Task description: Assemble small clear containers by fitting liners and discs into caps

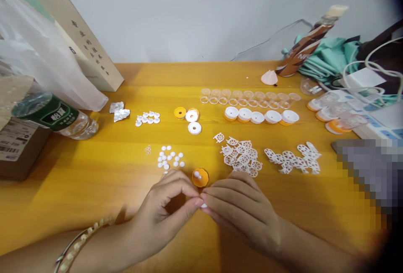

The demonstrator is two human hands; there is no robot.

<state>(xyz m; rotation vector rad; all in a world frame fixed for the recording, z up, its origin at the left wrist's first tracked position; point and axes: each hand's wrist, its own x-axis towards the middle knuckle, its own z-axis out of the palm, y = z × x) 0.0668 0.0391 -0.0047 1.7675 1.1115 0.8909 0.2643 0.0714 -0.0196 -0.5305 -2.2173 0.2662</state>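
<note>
My left hand [171,206] and my right hand [242,208] meet at the fingertips near the front of the table. Between them is a small white gear [204,206], its toothed edge showing below the fingers. Thumb and forefinger of the left hand pinch at it; the right hand's fingers are closed round its other side, partly hiding it. Just beyond the fingertips sits an orange cap [200,178] with small white pieces inside. Loose white gears [170,157] lie beyond the left hand. A heap of white spoked plastic parts [242,155] lies beyond the right.
Clear cups [248,98] stand in a row behind white-and-orange caps [263,117]. More spoked pieces [292,157] lie to the right. A water bottle [53,115] and box [72,34] are at left. A brown bottle [310,42] leans at back right.
</note>
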